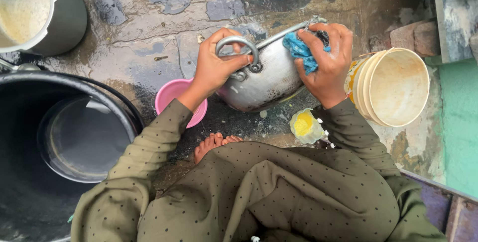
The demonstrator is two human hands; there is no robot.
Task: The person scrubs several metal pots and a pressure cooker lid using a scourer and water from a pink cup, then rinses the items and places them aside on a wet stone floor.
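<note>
Black tub at left holds a steel plate. Pink bowl on wet floor. Left hand: fingers clamped on the ring handle of the tilted metal pot. Right hand: fingers closed on blue scrub cloth, pressed to pot's side. Tipped bucket just right.

Silvery metal pot, blue scrubbing cloth, pink bowl, cream bucket, perhaps yellow soap, olive dotted sleeves
</note>
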